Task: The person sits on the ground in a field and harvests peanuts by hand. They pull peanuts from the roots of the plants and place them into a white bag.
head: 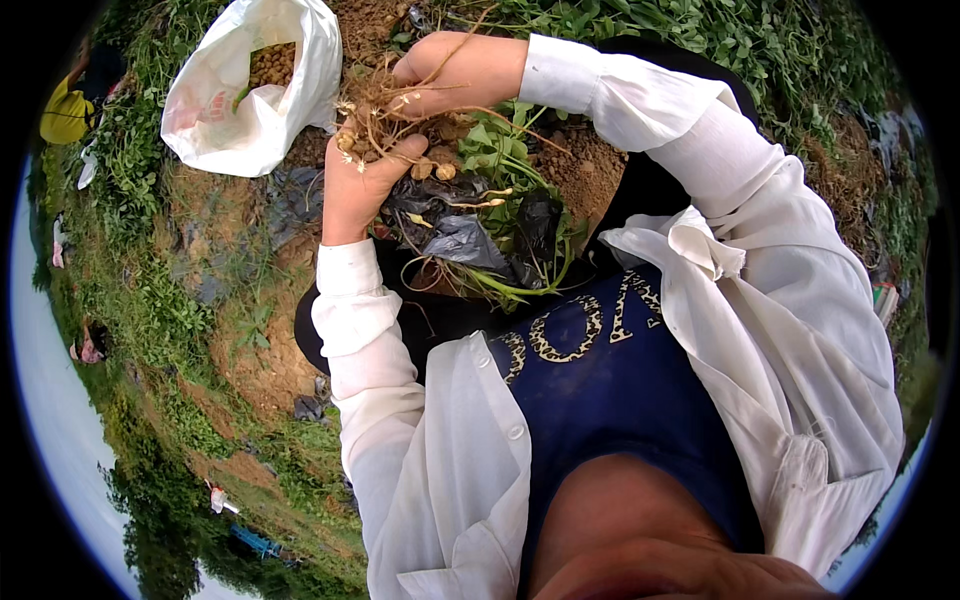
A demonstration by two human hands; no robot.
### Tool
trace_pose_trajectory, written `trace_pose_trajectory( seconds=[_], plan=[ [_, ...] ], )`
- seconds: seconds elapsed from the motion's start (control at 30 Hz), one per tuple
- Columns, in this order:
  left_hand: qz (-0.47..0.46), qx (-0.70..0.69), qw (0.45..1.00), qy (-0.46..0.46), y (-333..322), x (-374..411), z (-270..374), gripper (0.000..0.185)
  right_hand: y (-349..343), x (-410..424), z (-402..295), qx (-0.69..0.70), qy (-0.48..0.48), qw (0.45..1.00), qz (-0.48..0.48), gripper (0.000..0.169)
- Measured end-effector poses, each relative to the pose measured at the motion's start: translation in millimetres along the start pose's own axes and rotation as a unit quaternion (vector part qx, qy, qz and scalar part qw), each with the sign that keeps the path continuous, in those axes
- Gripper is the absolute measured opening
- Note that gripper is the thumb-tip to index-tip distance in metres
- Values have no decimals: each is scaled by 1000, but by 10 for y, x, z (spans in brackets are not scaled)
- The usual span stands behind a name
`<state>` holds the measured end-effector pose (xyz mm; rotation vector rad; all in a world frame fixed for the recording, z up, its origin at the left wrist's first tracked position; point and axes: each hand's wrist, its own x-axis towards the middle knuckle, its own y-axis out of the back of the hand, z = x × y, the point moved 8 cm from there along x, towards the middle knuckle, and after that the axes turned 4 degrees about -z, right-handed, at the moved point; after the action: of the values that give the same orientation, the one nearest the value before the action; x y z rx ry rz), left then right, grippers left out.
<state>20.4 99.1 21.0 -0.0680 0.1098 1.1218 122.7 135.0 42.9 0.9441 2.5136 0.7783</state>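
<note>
In front of me, my left hand [367,180] closes around a tangled clump of plant roots [375,120] with round pods, apparently peanuts. The fingers of my right hand [461,71] are on the same clump from the right side, partly hidden by root strands. Just below the clump, two brown pods [433,169] show beside my left thumb. Left of my hands stands an open white plastic sack [225,135] with many brown pods [271,65] inside. Green leafy stems [514,157] and torn black plastic film [465,240] lie nearer to my body.
Bare brown soil [589,176] and plastic film surround my legs. Leafy green plants [712,34] spread beyond my right arm. Low plants [169,300] run along the left. At the far left edge is a person in a yellow top [66,114]; trees stand in the distance.
</note>
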Motion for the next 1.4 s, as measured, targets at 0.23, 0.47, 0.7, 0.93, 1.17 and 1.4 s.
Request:
trace_pose_trajectory(
  seconds=[0.23,0.47,0.7,0.93,1.17,1.4],
  plan=[
    [13,53,998,-16,31,6,-63,28,-103,-164,76,159,12,987,17,30],
    [142,-4,990,-13,390,-35,-230,27,-145,-210,150,385,-117,911,-91,27],
    [196,12,980,-4,444,-5,-250,27,-307,-161,494,344,-173,923,-18,33],
    [185,60,981,-17,329,19,-176,25,-250,-22,125,-109,-60,991,55,61],
    [174,89,980,-38,304,39,-129,22,-167,-17,-19,-252,-21,965,72,38],
    [153,141,978,-28,291,12,-124,22,-36,-106,-156,-293,46,947,123,21]
  ],
)
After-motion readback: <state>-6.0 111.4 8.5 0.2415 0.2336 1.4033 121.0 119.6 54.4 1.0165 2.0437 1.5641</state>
